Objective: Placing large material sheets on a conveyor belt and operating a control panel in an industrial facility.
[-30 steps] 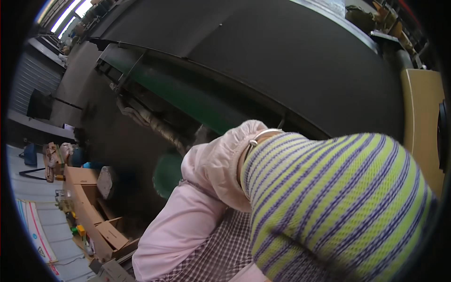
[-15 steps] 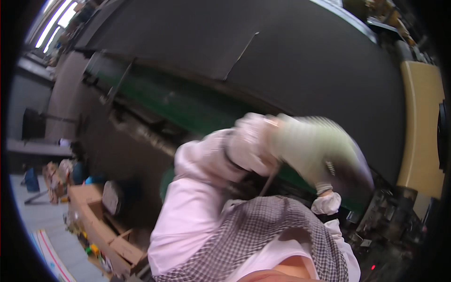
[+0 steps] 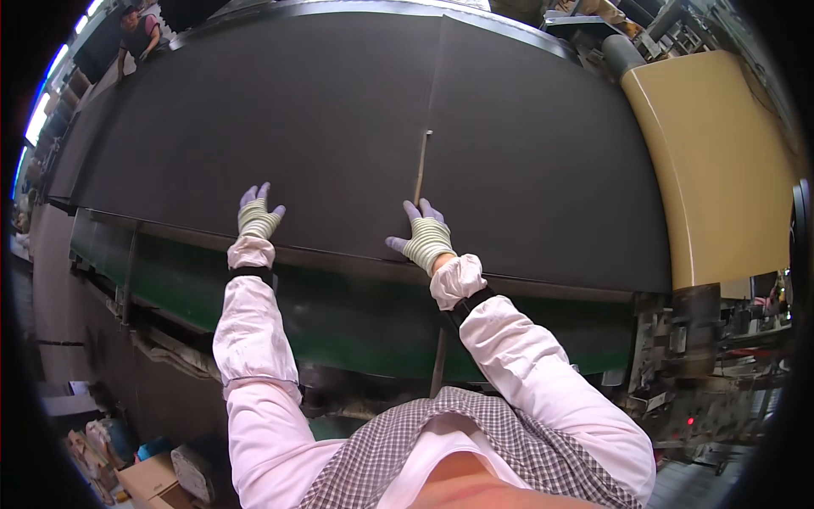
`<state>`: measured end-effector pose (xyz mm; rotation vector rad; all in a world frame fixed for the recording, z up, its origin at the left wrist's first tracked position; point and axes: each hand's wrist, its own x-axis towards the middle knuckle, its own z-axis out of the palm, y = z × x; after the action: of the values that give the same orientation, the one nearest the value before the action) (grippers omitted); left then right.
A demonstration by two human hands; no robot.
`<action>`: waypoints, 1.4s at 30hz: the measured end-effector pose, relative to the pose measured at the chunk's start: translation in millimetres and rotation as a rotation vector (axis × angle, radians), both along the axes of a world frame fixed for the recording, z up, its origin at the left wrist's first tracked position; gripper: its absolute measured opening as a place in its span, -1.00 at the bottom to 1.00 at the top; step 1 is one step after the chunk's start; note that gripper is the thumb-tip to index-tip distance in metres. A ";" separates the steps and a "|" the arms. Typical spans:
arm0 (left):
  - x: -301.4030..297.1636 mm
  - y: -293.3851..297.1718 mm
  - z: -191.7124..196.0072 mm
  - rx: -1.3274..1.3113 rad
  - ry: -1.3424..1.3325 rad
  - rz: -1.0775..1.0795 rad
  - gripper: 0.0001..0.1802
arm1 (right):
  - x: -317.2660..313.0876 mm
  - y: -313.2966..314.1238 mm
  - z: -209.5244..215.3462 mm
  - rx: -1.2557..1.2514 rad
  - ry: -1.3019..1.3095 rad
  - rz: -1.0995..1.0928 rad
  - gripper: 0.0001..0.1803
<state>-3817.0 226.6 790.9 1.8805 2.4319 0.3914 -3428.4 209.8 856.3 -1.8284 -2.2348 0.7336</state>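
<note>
A wide, dark grey sheet (image 3: 322,127) covers the long surface in front of me. My left hand (image 3: 259,214), in a striped glove with lilac fingertips, is over its near edge, fingers spread and holding nothing. To the right, my right hand (image 3: 426,237), gloved the same way, is also over the near edge with thumb and fingers apart. Just beyond its fingertips lies a thin stick (image 3: 422,168), pointing away from me along a faint seam. The near end of the stick meets the fingers, and I cannot tell whether they touch it.
A large tan curved panel (image 3: 716,170) stands at the right end. Below the sheet's near edge runs a green surface (image 3: 356,310). Machinery (image 3: 678,382) with a red light sits at lower right. A cardboard box (image 3: 153,482) is at lower left. Another person (image 3: 138,36) leans at the far left.
My hands were close together at the right, blurred, with the left arm across my body. Now they are apart over the sheet's near edge. The view has turned, and the stick still lies there.
</note>
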 end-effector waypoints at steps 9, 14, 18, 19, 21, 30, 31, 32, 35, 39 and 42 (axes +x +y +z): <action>91.4 -20.4 35.5 -0.164 0.033 0.011 -0.16 | 99.7 4.4 -30.0 -0.016 -0.312 -0.104 0.02; 95.8 -3.3 27.3 -0.096 -0.069 -0.058 -0.31 | 177.5 3.0 -40.7 -0.065 -0.334 -0.119 0.03; 22.0 -0.9 -11.9 0.015 0.040 -0.003 -0.37 | 218.1 -0.8 -37.5 -0.110 -0.356 -0.166 -0.01; 33.5 1.2 -6.3 -0.032 0.045 0.009 -0.39 | 232.8 -1.3 -36.6 -0.104 -0.364 -0.189 -0.01; 66.9 -11.6 -0.2 -0.015 0.066 -0.018 -0.41 | 256.4 -5.4 -43.0 -0.129 -0.373 -0.245 -0.04; 81.9 -18.9 -7.1 0.117 0.163 -0.187 -0.36 | 364.8 -9.7 -36.0 -0.134 -0.349 -0.402 -0.08; 74.2 -16.7 -10.5 0.049 0.042 -0.106 -0.36 | 379.8 -10.1 -38.5 -0.127 -0.338 -0.417 -0.07; 84.7 -15.5 -8.9 0.017 0.039 -0.079 -0.36 | 395.4 -11.5 -45.1 -0.146 -0.362 -0.432 -0.07; 141.1 -15.8 0.4 -0.008 0.085 -0.062 -0.38 | 444.0 -17.2 -48.3 -0.162 -0.403 -0.466 -0.05; 195.4 -27.4 7.9 -0.053 0.074 -0.179 -0.42 | 499.4 -19.8 -49.9 -0.174 -0.457 -0.510 -0.02; 226.1 -50.7 17.4 -0.024 0.073 -0.189 -0.43 | 515.9 -11.0 -46.7 -0.117 -0.496 -0.507 -0.07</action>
<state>-3591.0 175.9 808.3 2.1263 2.2620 0.2870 -2912.5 198.8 809.6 -2.7226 -1.8340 0.3445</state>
